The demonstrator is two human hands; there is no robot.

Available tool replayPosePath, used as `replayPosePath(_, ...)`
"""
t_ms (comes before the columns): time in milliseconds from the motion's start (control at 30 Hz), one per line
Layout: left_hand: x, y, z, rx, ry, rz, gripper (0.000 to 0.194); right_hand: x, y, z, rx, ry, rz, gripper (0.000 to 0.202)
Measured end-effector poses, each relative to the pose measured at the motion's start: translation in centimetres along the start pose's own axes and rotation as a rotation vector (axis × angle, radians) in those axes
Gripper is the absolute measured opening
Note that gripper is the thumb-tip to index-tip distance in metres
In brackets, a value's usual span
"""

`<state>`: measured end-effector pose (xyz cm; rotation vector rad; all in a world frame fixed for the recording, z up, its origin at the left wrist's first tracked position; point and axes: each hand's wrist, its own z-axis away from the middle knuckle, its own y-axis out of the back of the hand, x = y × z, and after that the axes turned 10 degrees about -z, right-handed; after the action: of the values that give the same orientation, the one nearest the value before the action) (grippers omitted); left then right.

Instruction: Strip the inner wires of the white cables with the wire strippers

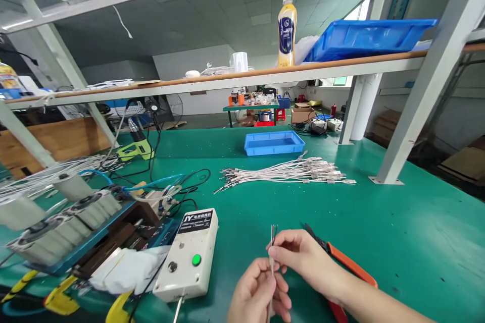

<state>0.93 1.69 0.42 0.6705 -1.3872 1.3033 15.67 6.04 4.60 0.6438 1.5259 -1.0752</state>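
Observation:
Near the bottom centre, my left hand (pixel 259 290) is closed around a thin white cable (pixel 271 265) held upright. My right hand (pixel 293 252) pinches the same cable just above it, thumb and forefinger near its top end, where several fine separate wires (pixel 273 232) stick up. Under and beside my right forearm lie orange-handled pliers (pixel 350 265) with a dark head. To the left of my hands sits a white box (pixel 189 257) with a green button and a black knob. Farther back, a bundle of white cables (pixel 280 171) lies across the green table (pixel 242 212).
Behind the bundle is a blue tray (pixel 275 143). A machine with grey cylinders (pixel 71 217), hoses and a white cloth (pixel 127 270) fills the left side. A shelf (pixel 227 81) crosses above, bearing a bottle (pixel 287 33) and a large blue tray (pixel 367 40). A metal post (pixel 424 81) stands at right.

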Motion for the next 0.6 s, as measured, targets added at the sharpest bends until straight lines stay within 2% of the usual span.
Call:
replayPosePath(167, 0.8, -1.3, -1.4, 0.083, 0.019, -0.162, 0.052, -0.3, 1.2, -0.1, 0.08, -0.032, -0.067, 0.032)
replayPosePath(367, -0.1, -1.1, -1.7, 0.037, 0.046, -0.26, 0.056, -0.1, 1.7, 0.9, 0.119, -0.034, -0.1, 0.035)
replayPosePath(467, -0.4, -1.0, -1.5, 0.029, 0.053, -0.262, 0.056, 0.1, 1.7, 1.1, 0.116, -0.029, -0.117, 0.036)
replayPosePath(600, -0.7, -1.4, -1.6, 0.078, 0.1, -0.183, 0.06, 0.3, 2.0, 1.0, 0.083, -0.08, -0.182, 0.033)
